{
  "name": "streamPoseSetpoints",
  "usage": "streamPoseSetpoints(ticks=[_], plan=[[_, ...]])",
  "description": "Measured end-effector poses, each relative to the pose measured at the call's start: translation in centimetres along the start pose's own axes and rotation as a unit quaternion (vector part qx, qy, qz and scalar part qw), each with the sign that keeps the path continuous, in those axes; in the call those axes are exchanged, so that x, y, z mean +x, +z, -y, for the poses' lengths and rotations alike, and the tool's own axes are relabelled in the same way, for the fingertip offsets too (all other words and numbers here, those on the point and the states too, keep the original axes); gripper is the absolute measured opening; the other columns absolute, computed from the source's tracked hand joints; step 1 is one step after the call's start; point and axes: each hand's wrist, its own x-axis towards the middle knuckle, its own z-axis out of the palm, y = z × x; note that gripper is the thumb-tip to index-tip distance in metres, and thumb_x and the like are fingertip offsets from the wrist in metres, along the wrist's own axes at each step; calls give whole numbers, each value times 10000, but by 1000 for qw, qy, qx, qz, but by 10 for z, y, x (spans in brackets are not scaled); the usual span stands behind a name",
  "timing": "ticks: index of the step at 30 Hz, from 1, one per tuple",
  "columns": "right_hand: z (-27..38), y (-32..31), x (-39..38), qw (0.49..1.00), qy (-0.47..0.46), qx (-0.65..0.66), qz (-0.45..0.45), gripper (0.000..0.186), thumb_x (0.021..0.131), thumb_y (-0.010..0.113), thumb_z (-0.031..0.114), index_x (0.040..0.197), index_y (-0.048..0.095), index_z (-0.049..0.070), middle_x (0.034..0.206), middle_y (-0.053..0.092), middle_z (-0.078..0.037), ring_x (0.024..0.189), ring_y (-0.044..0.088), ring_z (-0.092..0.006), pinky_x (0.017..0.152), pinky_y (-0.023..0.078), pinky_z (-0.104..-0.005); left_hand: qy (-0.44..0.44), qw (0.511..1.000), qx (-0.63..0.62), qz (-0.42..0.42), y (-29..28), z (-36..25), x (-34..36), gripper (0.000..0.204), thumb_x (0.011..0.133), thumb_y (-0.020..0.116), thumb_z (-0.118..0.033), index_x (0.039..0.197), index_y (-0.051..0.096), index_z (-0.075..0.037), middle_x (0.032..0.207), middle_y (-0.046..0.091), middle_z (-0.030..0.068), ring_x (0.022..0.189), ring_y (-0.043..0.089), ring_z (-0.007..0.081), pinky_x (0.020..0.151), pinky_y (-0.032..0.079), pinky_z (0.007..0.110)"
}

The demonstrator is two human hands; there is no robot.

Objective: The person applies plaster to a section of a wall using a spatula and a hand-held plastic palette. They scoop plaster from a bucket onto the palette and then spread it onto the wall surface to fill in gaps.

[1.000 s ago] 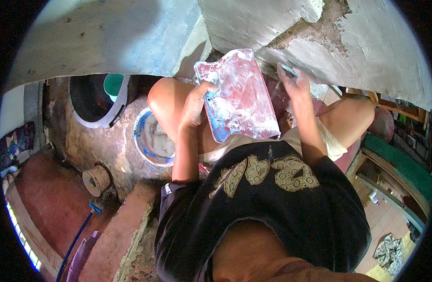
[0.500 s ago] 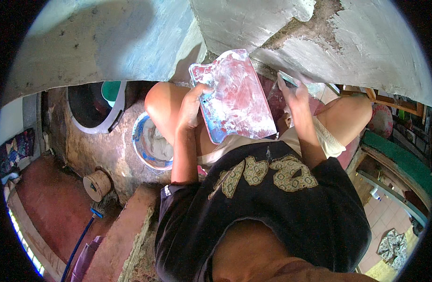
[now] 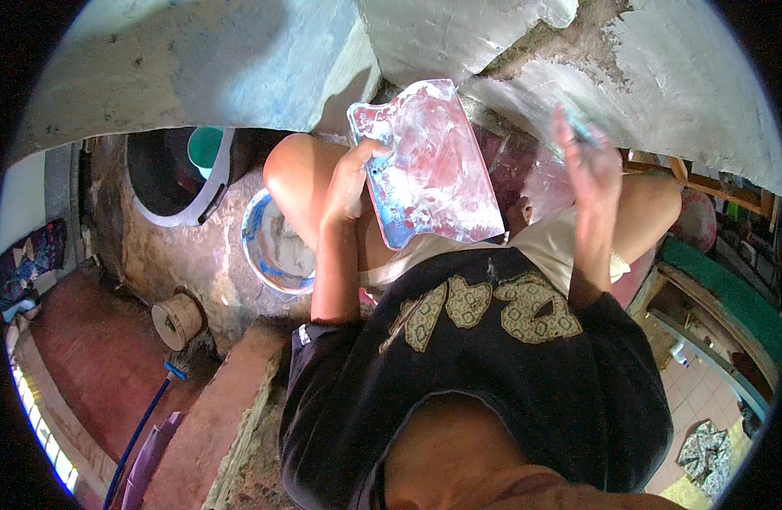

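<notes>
My left hand (image 3: 353,178) grips the left edge of a red plastic board (image 3: 433,161) smeared with white paste, thumb on top, above my lap. My right hand (image 3: 591,161), blurred, is raised right of the board, holding a thin light blue-green flat tool (image 3: 582,126) near the rough, white-plastered surface (image 3: 680,93) with a crumbled brown patch. A blue-rimmed tub (image 3: 285,246) of pale paste sits beside my left knee.
A dark round basin (image 3: 159,178) with a green container (image 3: 204,153) is at left, near a beige bucket (image 3: 174,325) and a blue-handled brush (image 3: 149,416). A concrete ledge (image 3: 221,399) runs below. Green-topped furniture (image 3: 722,289) stands at right.
My right hand has moved rightward and slightly up with the tool, toward the plastered surface, and is now blurred. The board stays in my left hand, shifted slightly.
</notes>
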Motion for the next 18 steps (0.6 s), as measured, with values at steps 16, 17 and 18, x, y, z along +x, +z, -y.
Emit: streamPoseSetpoints(ticks=[16,17,18], plan=[[22,18,35,999,47,-10,-15,429,861,269,159,1174,196,-124,1161,274,-288,1093,300,-412,925,335,-484,-12,1000,-25,-5,9,-5,-6,245,686,490,-173,846,542,5,788,559,82,715,537,177,678,427,286],[7,36,15,998,55,-13,4,415,852,277,126,1173,194,-125,1162,270,-282,1097,295,-392,931,331,-473,-14,1000,-26,-8,12,-7,-9,244,687,490,-175,844,541,5,788,558,82,715,537,176,677,426,285],[-9,52,-6,998,61,-14,27,403,844,284,93,1171,193,-125,1162,267,-276,1101,291,-372,938,328,-462,-17,1000,-22,-8,14,-7,-10,244,687,489,-177,842,541,5,788,558,83,716,536,175,676,426,284]])
